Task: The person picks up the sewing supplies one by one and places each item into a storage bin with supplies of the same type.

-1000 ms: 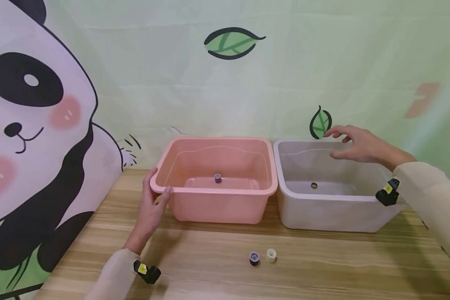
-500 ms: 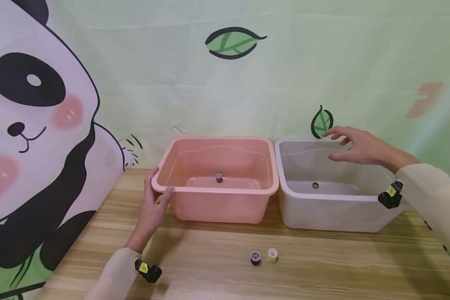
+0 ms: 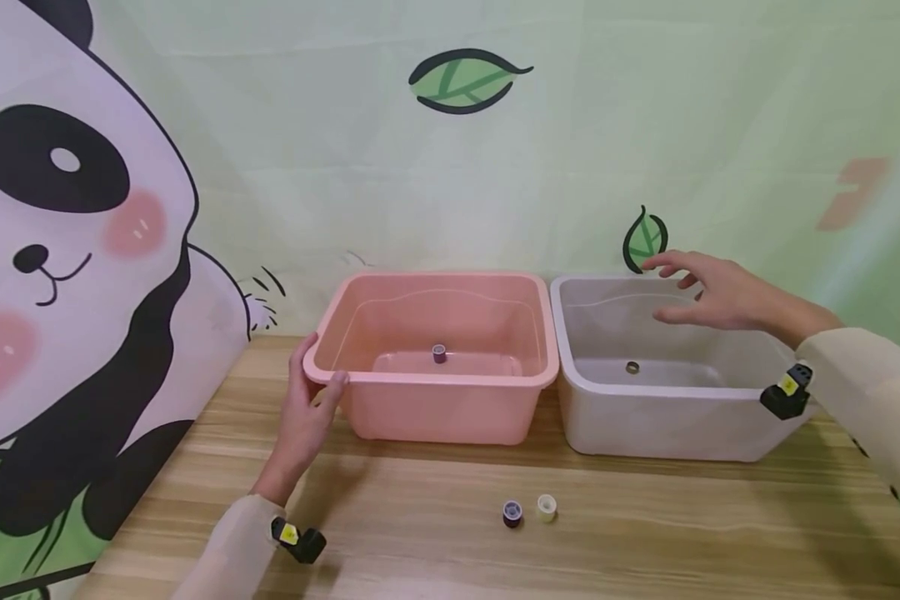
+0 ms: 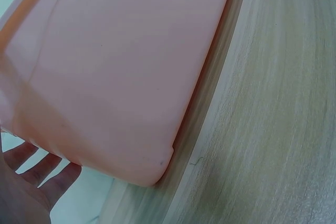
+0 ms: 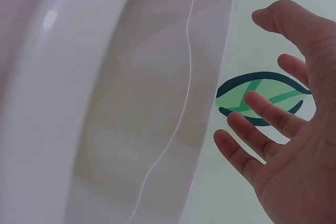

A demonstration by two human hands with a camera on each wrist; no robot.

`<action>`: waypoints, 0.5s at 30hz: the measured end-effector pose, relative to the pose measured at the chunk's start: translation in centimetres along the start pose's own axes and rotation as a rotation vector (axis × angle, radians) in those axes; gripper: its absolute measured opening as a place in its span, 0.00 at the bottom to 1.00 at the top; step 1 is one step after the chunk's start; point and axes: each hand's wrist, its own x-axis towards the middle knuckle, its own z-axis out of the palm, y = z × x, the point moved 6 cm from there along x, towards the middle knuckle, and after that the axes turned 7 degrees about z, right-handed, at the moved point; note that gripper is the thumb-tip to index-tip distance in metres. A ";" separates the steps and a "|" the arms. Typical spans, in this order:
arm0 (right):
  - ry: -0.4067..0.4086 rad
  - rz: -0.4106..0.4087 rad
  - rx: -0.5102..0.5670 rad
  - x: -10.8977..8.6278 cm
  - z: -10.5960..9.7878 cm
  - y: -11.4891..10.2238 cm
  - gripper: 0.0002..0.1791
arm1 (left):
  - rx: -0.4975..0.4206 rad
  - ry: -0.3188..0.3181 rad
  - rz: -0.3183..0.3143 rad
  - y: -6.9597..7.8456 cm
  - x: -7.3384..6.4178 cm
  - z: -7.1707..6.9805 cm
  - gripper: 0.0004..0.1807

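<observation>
Right hand (image 3: 720, 293) shifts slightly left, spread above grey tub (image 3: 660, 423); left hand (image 3: 305, 427) grips pink tub (image 3: 438, 412) beside it.

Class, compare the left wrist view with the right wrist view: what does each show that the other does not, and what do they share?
Only the left wrist view: the pink tub, the left hand touching its end, and the wooden table.

Only the right wrist view: the grey tub and the right hand, apart from it, over a printed leaf.

Both: one hand, one tub and a pale backdrop.
</observation>
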 end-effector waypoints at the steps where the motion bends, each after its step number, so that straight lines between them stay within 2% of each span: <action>1: 0.003 -0.004 0.000 -0.1 -0.1 -0.1 0.38 | -0.003 0.000 0.001 0.0 0.0 0.0 0.41; 8: 0.019 -0.028 0.008 -1.1 -0.4 -0.7 0.39 | -0.006 0.002 0.007 -0.3 0.1 0.1 0.40; 15: 0.056 -0.102 0.028 -2.5 -0.8 -2.9 0.41 | 0.004 0.001 -0.007 -0.4 0.1 0.1 0.41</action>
